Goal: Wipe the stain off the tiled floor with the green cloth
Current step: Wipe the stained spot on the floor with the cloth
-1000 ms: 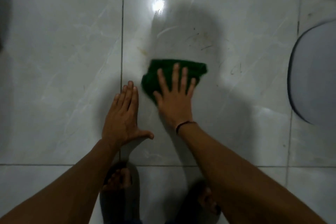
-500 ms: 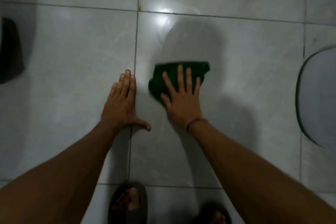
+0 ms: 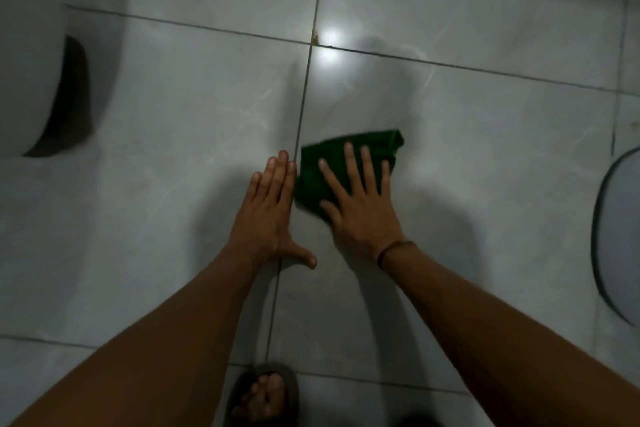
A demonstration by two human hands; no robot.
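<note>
Head view: your right hand (image 3: 360, 215), flat, pins crumpled green cloth (image 3: 313, 180) on glossy grey tiled floor (image 3: 173, 149); left hand (image 3: 268, 215) splayed, empty. Risk: slipping, stain missed.

Landmark, the grout crossing (image 3: 314, 42) on the tiled floor (image 3: 180, 135): cloth (image 3: 313, 177) lies on the floor nearer the person than the crossing, just right of the grout line running down from it; right hand (image 3: 358, 210) flat on the cloth, fingers spread over it; left hand (image 3: 268, 215) flat on the floor just left of that same line, beside the cloth, its thumb crossing the line. Sandalled foot (image 3: 265, 395) farther down that line, at the bottom edge; rounded fixture (image 3: 24, 55) far left of the crossing; curved-edged object (image 3: 620, 236) far right, below its level.
</note>
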